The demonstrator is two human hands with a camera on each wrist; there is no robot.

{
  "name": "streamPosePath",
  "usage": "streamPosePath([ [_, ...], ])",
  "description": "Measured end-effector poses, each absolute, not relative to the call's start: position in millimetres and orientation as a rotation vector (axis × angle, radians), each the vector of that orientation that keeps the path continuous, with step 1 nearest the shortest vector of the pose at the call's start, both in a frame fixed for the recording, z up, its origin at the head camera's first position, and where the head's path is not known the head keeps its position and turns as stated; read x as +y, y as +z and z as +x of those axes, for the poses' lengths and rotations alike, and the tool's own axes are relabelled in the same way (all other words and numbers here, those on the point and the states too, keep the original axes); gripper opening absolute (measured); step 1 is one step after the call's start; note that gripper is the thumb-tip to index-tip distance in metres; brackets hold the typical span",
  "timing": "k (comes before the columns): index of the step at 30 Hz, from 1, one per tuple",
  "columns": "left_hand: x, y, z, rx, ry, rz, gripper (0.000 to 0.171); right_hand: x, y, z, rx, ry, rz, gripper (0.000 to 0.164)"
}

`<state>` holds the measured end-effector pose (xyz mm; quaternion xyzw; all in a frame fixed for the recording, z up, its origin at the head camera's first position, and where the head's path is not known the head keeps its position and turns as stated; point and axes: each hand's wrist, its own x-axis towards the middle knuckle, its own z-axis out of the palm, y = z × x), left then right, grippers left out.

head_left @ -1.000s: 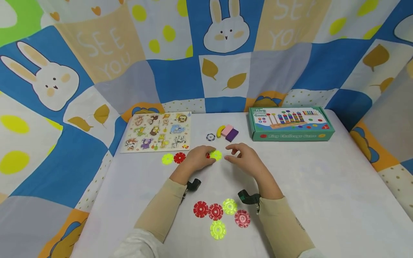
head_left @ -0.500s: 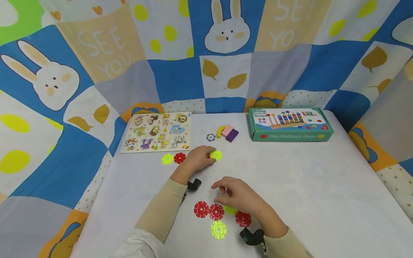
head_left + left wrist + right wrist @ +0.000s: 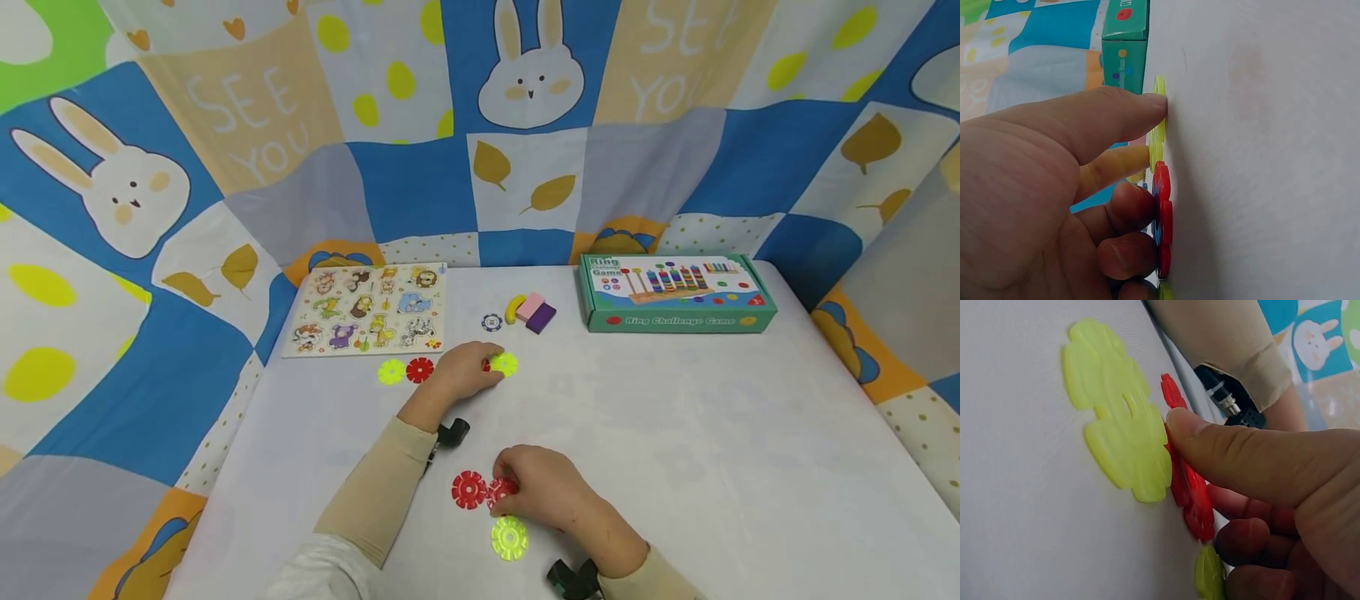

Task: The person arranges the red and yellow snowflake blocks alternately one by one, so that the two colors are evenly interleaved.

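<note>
In the head view my left hand (image 3: 467, 371) reaches over a row of flower-shaped discs. Its thumb and index finger pinch the yellow-green disc (image 3: 506, 364) at the right end, beside a red disc (image 3: 1164, 219) that its other fingers touch. Nearer me, my right hand (image 3: 543, 487) has thumb and index finger around the edges of a red disc (image 3: 501, 492). Another red disc (image 3: 469, 490) lies left of it, and a yellow-green disc (image 3: 510, 538) just in front. A further yellow-green disc (image 3: 1210, 575) shows partly by the right fingers. The right hand hides part of this group.
A yellow-green disc (image 3: 391, 372) and a red disc (image 3: 420, 370) lie left of my left hand. Behind are an animal puzzle board (image 3: 363, 310), a small round chip (image 3: 492, 322), a yellow piece (image 3: 514, 309), pink (image 3: 531, 306) and purple blocks (image 3: 541, 317), and a green game box (image 3: 677, 293).
My right hand has come back from beside the left hand to the near discs, and its fingers have closed around a red one. The left hand has stayed at the row.
</note>
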<state>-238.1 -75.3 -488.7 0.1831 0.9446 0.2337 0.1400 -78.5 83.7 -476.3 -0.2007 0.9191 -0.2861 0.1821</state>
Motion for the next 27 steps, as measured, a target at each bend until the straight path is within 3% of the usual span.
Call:
streamPosePath([
  [14,-75,-488,-237,2.738,0.661,0.563,0.051,89,-469,-77,2.326,-1.146,-0.527,0.025],
  [27,-74,-489,-238,2.734,0.677,0.528,0.051,130,-370,-106,2.146,-1.430,-0.567,0.044],
])
